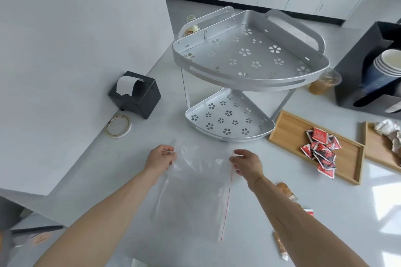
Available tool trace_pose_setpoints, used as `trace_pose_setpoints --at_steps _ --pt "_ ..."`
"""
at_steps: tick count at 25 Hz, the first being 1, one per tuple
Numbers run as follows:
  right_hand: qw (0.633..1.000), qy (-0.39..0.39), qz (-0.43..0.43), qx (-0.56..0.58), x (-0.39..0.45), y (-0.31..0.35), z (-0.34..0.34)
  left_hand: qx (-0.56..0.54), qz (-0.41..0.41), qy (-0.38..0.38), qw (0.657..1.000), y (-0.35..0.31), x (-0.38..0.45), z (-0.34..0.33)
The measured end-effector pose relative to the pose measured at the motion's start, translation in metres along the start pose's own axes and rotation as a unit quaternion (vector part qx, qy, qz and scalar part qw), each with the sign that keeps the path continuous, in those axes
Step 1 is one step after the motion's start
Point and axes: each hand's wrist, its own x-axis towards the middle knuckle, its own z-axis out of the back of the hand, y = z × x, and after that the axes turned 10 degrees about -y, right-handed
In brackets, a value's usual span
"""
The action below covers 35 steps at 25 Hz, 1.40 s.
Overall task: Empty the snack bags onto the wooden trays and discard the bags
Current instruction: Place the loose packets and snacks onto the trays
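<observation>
1. The left hand [161, 158] is stretched forward over the counter [108, 169], with the fingers curled; it pinches the left edge of a clear bag [195, 191].
2. The right hand [246, 163] is also stretched forward and pinches the right edge of the bag, at the side where a thin red line runs along it.
3. The bag is held spread between the two hands, in front of the person and above the counter. It is transparent and a little wrinkled, and it looks empty.
4. A wooden tray [288, 128] lies on the counter to the right of the bag. It holds a pile of red packets [320, 149]; one or two packets hang over its near rim.
5. A second tray [373, 149] lies just beside the first one, at the right edge of the view. It holds pale wrapped things, but I cannot tell what they are.
6. A metal rack [249, 67] with two tiers stands behind the bag; both tiers hold nothing.
7. A black box [355, 67] at the far right holds a stack of paper cups [388, 63].
8. A tissue holder [138, 95] and a tape roll [118, 125] are at the left, near the wall.
</observation>
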Motion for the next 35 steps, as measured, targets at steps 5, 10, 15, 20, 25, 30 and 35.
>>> trace_pose_setpoints --at_steps 5,10,15,20,25,30,35 --pt "0.998 -0.003 0.039 -0.042 0.000 -0.004 -0.007 0.032 -0.029 -0.011 0.999 0.007 0.008 -0.002" --pt "0.996 -0.015 0.062 -0.069 -0.010 -0.004 0.004 0.027 -0.023 -0.038 0.999 0.005 0.004 -0.002" --pt "0.981 -0.040 0.125 -0.144 -0.026 -0.018 0.045 0.093 -0.092 -0.095 0.987 -0.007 -0.020 0.000" --pt "0.947 -0.082 0.157 -0.269 -0.040 -0.041 0.100 0.128 -0.205 -0.023 0.970 -0.025 -0.061 -0.022" --pt "0.901 -0.118 0.195 -0.368 -0.055 -0.071 0.164 0.231 -0.293 0.069 0.925 -0.040 -0.102 -0.067" --pt "0.877 -0.124 0.185 -0.426 -0.068 -0.105 0.214 0.403 -0.306 0.190 0.841 -0.036 -0.140 -0.118" --pt "0.857 -0.124 0.175 -0.469 -0.073 -0.131 0.235 0.498 -0.303 0.204 0.786 -0.025 -0.166 -0.160"
